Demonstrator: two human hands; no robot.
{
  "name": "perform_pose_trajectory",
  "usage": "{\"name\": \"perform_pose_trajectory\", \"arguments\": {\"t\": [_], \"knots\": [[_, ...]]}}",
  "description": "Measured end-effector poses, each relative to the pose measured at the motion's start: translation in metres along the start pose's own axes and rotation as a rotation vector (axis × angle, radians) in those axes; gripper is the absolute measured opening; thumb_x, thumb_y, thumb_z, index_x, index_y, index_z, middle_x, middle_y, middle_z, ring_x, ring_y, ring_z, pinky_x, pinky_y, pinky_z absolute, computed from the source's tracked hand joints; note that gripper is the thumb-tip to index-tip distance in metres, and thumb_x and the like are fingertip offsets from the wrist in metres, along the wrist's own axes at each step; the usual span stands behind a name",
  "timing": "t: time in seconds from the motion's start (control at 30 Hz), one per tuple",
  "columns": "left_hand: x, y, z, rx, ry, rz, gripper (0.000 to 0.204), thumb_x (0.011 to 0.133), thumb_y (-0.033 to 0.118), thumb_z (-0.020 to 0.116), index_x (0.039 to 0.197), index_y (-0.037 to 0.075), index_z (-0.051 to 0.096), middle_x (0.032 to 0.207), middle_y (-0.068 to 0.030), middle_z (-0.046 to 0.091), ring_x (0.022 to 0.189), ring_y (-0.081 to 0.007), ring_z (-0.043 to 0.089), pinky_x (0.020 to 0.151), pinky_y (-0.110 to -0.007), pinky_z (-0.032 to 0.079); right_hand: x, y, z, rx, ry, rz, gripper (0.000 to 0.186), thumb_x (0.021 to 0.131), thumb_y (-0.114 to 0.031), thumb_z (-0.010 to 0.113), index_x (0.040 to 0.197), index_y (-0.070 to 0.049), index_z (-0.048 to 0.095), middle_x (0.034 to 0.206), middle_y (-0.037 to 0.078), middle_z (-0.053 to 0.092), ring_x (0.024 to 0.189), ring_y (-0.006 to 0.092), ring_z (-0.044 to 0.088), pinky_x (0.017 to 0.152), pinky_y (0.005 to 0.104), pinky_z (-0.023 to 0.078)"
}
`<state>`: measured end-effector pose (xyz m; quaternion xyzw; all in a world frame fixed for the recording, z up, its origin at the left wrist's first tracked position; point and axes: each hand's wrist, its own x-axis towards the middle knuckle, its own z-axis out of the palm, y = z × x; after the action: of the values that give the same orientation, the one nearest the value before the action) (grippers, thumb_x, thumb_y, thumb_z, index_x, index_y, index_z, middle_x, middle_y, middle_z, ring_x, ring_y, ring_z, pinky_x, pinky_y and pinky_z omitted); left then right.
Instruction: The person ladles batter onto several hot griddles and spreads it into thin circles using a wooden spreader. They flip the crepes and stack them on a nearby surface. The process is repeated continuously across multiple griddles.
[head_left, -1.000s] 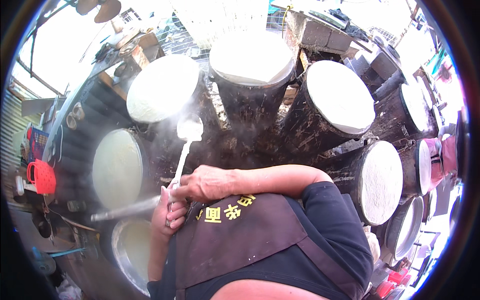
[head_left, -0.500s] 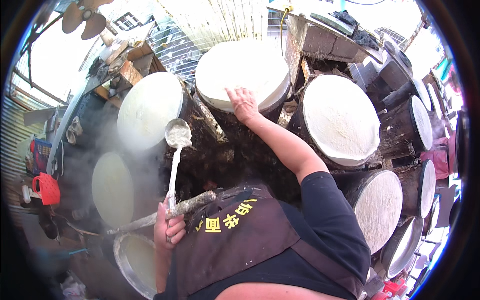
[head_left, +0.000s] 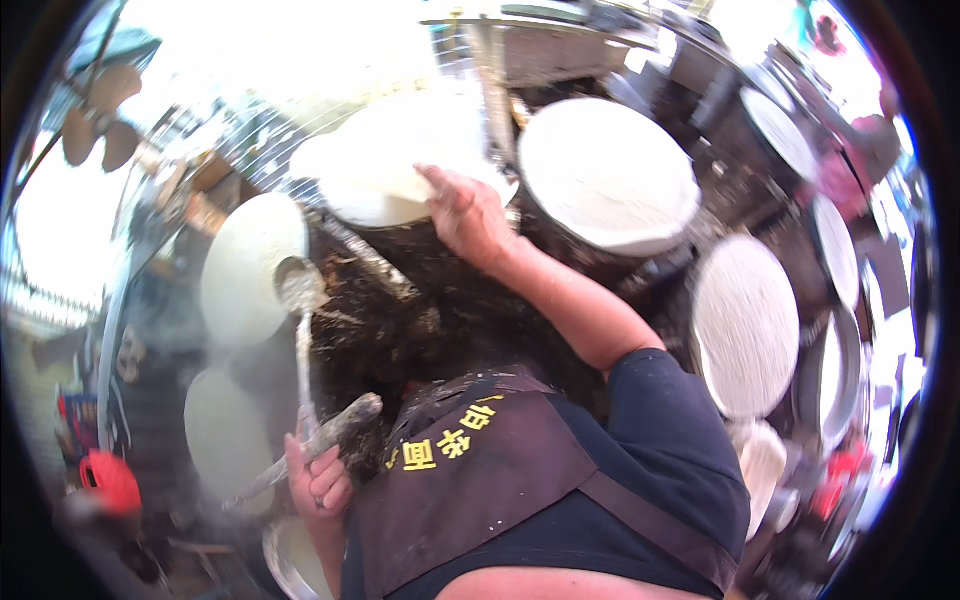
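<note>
My left hand (head_left: 322,482) is closed round the handle of a metal ladle (head_left: 300,287), its bowl and shaft coated in thick white batter. A rough wooden stick (head_left: 345,425) crosses the same hand; whether the fingers grip it too, I cannot tell. The ladle's bowl hangs over the edge of the left white-topped round pan (head_left: 250,270). My right arm reaches forward. Fingers curled and slightly blurred, my right hand (head_left: 468,222) is at the near edge of a white round sheet (head_left: 375,165) on the far pan, seemingly pinching it. The fingertips are partly hidden.
Several round pans surround me, including a white-filled one (head_left: 610,175) at front right and a textured one (head_left: 748,325) at right. Steam rises around the left pan (head_left: 228,435). A fan (head_left: 103,125) and a red basket (head_left: 110,482) are at left.
The view has turned right, so the pans appear shifted left. My right hand has moved rightward along the far sheet, its fingers now more curled. My left hand still holds the ladle.
</note>
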<state>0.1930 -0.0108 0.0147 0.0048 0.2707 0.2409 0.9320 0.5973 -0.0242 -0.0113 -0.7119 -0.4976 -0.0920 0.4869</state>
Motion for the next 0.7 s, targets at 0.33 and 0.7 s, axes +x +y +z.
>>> {"name": "perform_pose_trajectory", "arguments": {"t": [0.33,0.7], "knots": [[-0.056,0.015,-0.038,0.274,0.105,-0.312,0.055,0.093,0.062,0.042,0.061,0.019,0.030,0.043,0.0059,0.026,0.031,-0.0088,0.022,0.028,-0.023,0.021,-0.216,-0.095,-0.097,-0.192,-0.030,0.435,0.041,0.078,-0.003,0.058,0.119,-0.007,0.058,0.092,0.019,0.066,0.085,0.0363,0.065,0.076,0.0449,0.051],[-0.111,-0.031,0.002,0.660,0.139,-0.394,0.055,0.093,0.061,0.044,0.064,0.014,0.037,0.044,0.0062,0.027,0.030,-0.0067,0.024,0.026,-0.021,0.017,-0.404,-0.138,-0.224,-0.291,0.303,0.682,0.041,0.075,-0.003,0.063,0.116,-0.009,0.061,0.088,0.015,0.069,0.084,0.0299,0.068,0.074,0.0386,0.054]]}}
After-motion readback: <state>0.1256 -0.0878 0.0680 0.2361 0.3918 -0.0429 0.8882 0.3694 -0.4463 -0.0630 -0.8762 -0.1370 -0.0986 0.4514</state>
